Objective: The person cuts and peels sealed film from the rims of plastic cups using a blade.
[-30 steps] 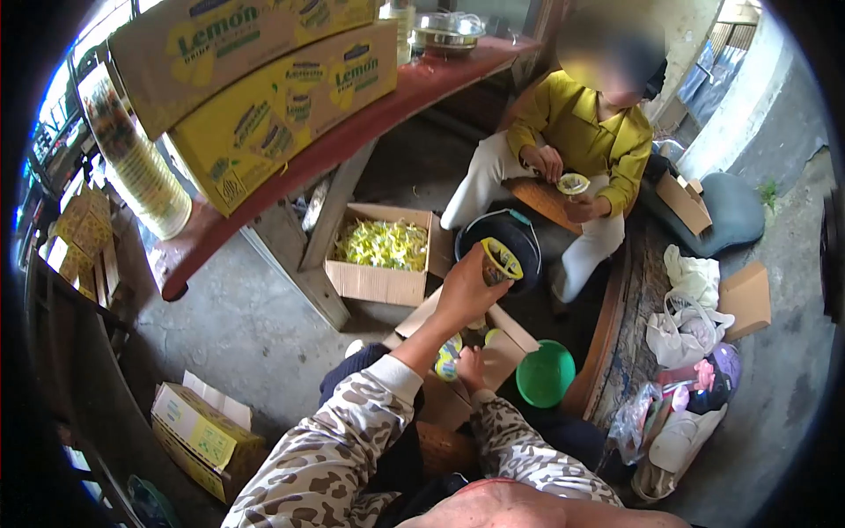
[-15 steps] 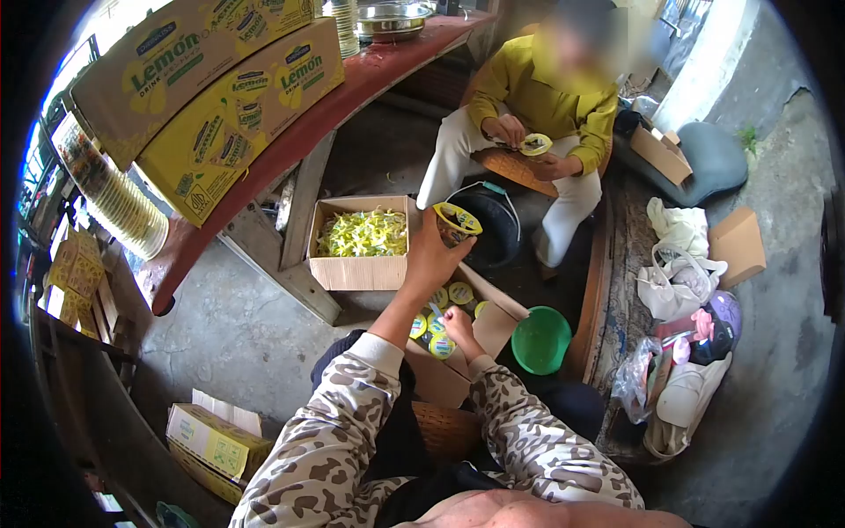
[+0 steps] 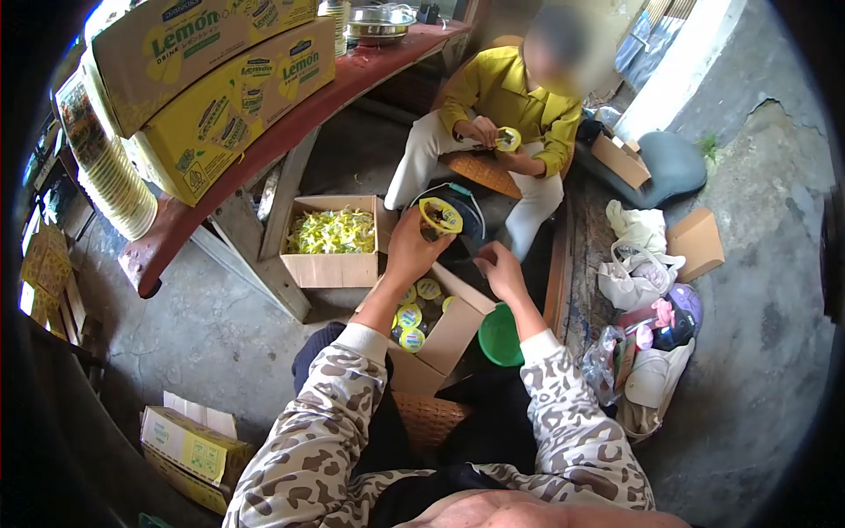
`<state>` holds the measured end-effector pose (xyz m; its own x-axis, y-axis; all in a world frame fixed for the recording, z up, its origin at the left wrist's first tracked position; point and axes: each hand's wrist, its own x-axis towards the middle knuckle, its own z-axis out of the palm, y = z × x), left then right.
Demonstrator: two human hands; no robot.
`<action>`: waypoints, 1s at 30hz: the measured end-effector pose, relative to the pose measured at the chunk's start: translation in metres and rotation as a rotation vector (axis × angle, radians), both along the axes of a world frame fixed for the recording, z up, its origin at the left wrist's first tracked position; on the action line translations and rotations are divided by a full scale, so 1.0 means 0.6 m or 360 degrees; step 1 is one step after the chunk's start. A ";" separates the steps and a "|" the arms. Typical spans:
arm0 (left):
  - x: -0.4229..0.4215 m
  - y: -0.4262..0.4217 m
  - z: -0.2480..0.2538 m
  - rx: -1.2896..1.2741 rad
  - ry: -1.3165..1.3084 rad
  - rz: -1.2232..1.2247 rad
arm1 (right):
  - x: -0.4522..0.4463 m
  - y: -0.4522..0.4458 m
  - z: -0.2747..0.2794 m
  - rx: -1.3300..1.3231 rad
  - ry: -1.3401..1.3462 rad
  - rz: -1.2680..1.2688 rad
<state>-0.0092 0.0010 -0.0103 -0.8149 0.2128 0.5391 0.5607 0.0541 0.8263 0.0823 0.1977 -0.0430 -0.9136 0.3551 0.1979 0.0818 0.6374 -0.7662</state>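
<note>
Stacked yellow-and-brown cardboard boxes [image 3: 233, 114], the upper reading "Lemon DRINK", sit on a red table [image 3: 167, 236]. The left hand [image 3: 412, 253] grips a yellow-rimmed plastic cup [image 3: 439, 220] near a black bucket [image 3: 472, 220]; the right hand [image 3: 502, 271] curls, its contents unclear.

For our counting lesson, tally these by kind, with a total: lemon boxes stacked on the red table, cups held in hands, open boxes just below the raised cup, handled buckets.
Lemon boxes: 2
Held cups: 2
Open boxes: 2
Buckets: 1
Total: 7
</note>
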 end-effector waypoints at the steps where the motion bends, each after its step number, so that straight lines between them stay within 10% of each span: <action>1: 0.005 0.001 0.005 -0.0040 -0.0025 -0.0006 | 0.025 -0.001 0.024 -0.0016 -0.0040 -0.0112; 13: 0.048 0.027 -0.029 -0.0499 0.0048 -0.0163 | 0.106 -0.024 0.076 0.0127 0.0764 -0.0110; 30: 0.092 0.057 -0.035 -0.0839 0.0200 -0.0145 | 0.135 -0.037 0.048 0.0697 0.0640 -0.0040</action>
